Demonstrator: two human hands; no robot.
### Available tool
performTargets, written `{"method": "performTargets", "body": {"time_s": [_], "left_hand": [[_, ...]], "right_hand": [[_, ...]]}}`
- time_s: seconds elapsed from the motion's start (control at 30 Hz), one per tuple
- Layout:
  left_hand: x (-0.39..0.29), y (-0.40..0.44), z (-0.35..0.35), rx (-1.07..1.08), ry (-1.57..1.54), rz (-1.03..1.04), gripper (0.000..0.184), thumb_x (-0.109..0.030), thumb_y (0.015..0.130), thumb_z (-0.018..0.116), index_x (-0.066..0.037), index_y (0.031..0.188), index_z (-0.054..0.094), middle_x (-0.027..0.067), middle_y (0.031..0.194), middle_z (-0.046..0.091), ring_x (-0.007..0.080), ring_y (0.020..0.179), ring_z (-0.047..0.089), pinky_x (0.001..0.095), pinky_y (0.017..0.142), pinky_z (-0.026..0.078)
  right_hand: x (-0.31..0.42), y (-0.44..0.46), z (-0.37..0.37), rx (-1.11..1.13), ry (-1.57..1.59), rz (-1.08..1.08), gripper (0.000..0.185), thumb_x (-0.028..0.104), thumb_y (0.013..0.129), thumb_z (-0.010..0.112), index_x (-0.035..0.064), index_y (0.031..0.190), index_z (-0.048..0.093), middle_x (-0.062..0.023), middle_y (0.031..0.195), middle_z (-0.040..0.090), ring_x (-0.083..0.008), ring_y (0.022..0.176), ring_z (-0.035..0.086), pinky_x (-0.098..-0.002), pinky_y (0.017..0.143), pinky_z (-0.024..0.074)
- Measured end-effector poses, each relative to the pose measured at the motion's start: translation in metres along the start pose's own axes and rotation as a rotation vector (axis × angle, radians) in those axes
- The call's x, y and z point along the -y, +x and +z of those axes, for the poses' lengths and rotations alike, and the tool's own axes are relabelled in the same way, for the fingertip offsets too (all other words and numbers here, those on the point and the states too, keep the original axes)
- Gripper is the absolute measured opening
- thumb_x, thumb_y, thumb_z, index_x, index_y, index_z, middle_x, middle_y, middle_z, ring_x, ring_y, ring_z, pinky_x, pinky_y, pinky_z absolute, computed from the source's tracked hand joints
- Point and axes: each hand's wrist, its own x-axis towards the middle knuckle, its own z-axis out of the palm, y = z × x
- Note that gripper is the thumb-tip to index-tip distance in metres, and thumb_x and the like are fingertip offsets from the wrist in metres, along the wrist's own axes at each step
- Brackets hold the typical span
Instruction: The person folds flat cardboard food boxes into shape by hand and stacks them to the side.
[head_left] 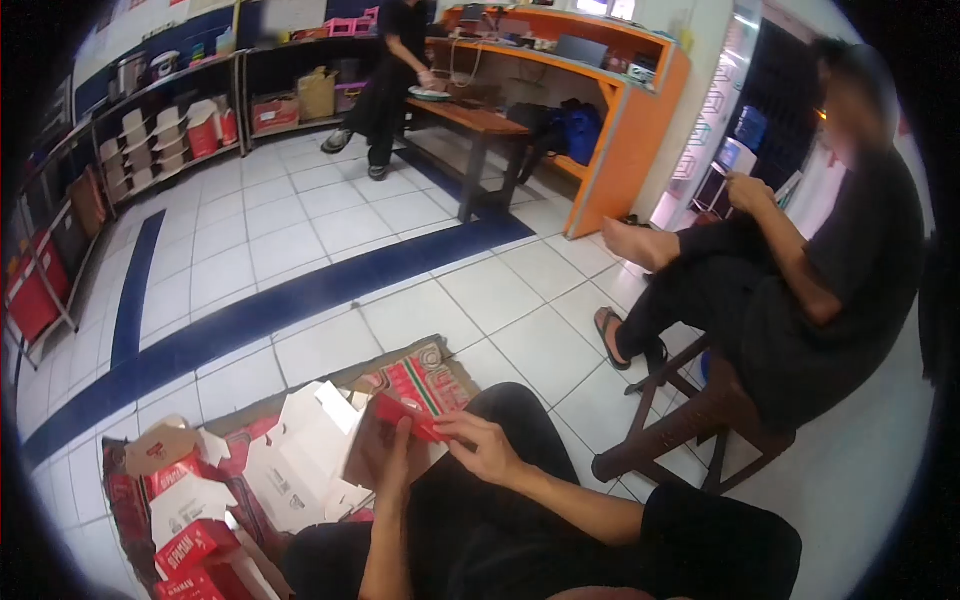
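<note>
A red and white folding carton (366, 448) is held over my lap, partly folded, its red flap up at the top. My left hand (396, 462) is closed on its near side with the thumb up. The fingers of my right hand (486, 448) pinch the red flap at the right edge. Just left of my hands lie unfolded white cartons (292, 462), printed side down. Further left, several red and white boxes (188, 545) are stacked with their lids up.
A flattened printed cardboard sheet (432, 378) lies under the cartons on the tiled floor (420, 300). To my right a person (840, 260) sits on a brown stool (690, 425). Another person (385, 90) stands by a wooden bench (470, 118). Shelves (175, 175) hold more boxes.
</note>
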Motion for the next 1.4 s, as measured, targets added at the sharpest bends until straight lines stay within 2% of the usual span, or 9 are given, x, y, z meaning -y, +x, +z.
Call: {"method": "performTargets", "body": {"time_s": [0.5, 0.63, 0.73, 0.8, 0.87, 0.97, 1.1, 1.37, 1.4], "left_hand": [[0.037, -0.001, -0.018, 0.074, 0.044, -0.295, 0.06, -0.033, 0.105, 0.077, -0.013, 0.156, 0.052, 0.0085, 0.129, 0.068, 0.02, 0.12, 0.069, 0.0355, 0.089, 0.065], [0.024, 0.0, -0.013, -0.026, 1.078, 0.979, 0.047, -0.03, 0.107, 0.075, -0.003, 0.142, 0.059, 0.0113, 0.113, 0.071, 0.0183, 0.088, 0.068, 0.0314, 0.071, 0.055], [0.002, -0.004, -0.004, 0.094, 0.913, 0.37, 0.045, -0.025, 0.107, 0.075, 0.0, 0.14, 0.059, 0.0106, 0.109, 0.071, 0.0177, 0.086, 0.068, 0.033, 0.071, 0.056], [-0.009, -0.014, 0.015, -0.006, 0.179, -0.019, 0.041, -0.016, 0.107, 0.073, 0.003, 0.141, 0.06, 0.0117, 0.109, 0.074, 0.0157, 0.088, 0.07, 0.0331, 0.071, 0.057], [0.009, -0.001, 0.0, -0.001, 0.46, 0.219, 0.047, -0.01, 0.101, 0.07, 0.004, 0.145, 0.059, 0.0201, 0.105, 0.076, 0.0219, 0.088, 0.075, 0.037, 0.074, 0.058], [-0.035, -0.012, 0.007, 0.213, 0.561, 0.015, 0.048, -0.008, 0.103, 0.065, 0.002, 0.149, 0.058, 0.0259, 0.118, 0.075, 0.0304, 0.101, 0.077, 0.0413, 0.085, 0.06], [-0.012, -0.012, 0.004, 0.362, 0.569, 0.169, 0.047, -0.009, 0.104, 0.061, 0.0, 0.15, 0.06, 0.0309, 0.133, 0.071, 0.0485, 0.127, 0.068, 0.0482, 0.108, 0.054], [-0.008, -0.007, -0.009, 0.498, 0.766, 0.26, 0.038, -0.012, 0.105, 0.063, -0.001, 0.14, 0.069, 0.0269, 0.116, 0.074, 0.044, 0.106, 0.073, 0.0458, 0.095, 0.057], [-0.012, -0.009, -0.005, 0.521, 0.747, 0.273, 0.035, -0.011, 0.105, 0.063, 0.0, 0.137, 0.071, 0.0261, 0.111, 0.074, 0.0437, 0.103, 0.073, 0.0462, 0.093, 0.057]], "right_hand": [[-0.005, 0.002, 0.024, -0.137, 0.029, 0.16, 0.026, 0.007, 0.098, 0.076, 0.0045, 0.124, 0.082, -0.0181, 0.133, 0.077, -0.0313, 0.118, 0.077, -0.0374, 0.101, 0.0598], [0.001, 0.011, 0.026, -0.172, 0.013, 0.195, 0.025, 0.003, 0.097, 0.078, -0.0016, 0.121, 0.081, -0.0188, 0.137, 0.076, -0.0289, 0.121, 0.076, -0.037, 0.102, 0.0597], [0.015, 0.019, 0.018, -0.032, -0.065, 0.024, 0.032, 0.005, 0.097, 0.079, -0.0006, 0.128, 0.078, -0.02, 0.148, 0.069, -0.0281, 0.133, 0.069, -0.0384, 0.109, 0.0559], [-0.007, 0.015, 0.016, 0.032, -0.051, 0.015, 0.041, 0.006, 0.097, 0.079, 0.0009, 0.137, 0.073, -0.0191, 0.155, 0.064, -0.0273, 0.142, 0.062, -0.0399, 0.115, 0.0516], [-0.012, 0.018, 0.007, 0.176, 0.069, 0.065, 0.039, 0.008, 0.099, 0.075, 0.0051, 0.139, 0.072, -0.0187, 0.148, 0.067, -0.031, 0.137, 0.066, -0.0406, 0.114, 0.0514], [-0.016, 0.016, 0.0, 0.067, 0.288, 0.164, 0.039, 0.004, 0.101, 0.071, 0.0061, 0.14, 0.072, -0.0197, 0.151, 0.064, -0.0333, 0.139, 0.063, -0.0421, 0.117, 0.0489], [-0.02, 0.024, -0.017, 0.028, -0.017, -0.027, 0.038, 0.001, 0.105, 0.064, 0.004, 0.142, 0.07, -0.0204, 0.148, 0.064, -0.0314, 0.133, 0.066, -0.0395, 0.115, 0.05], [-0.049, 0.02, -0.026, -0.043, -0.026, -0.169, 0.024, -0.003, 0.102, 0.062, 0.0034, 0.124, 0.07, -0.0182, 0.136, 0.068, -0.0288, 0.125, 0.068, -0.0386, 0.108, 0.0528], [-0.05, 0.016, -0.028, 0.071, 0.157, 0.181, 0.024, 0.0, 0.103, 0.062, 0.0023, 0.126, 0.067, -0.0164, 0.132, 0.069, -0.0223, 0.123, 0.067, -0.0374, 0.106, 0.0538]]}}
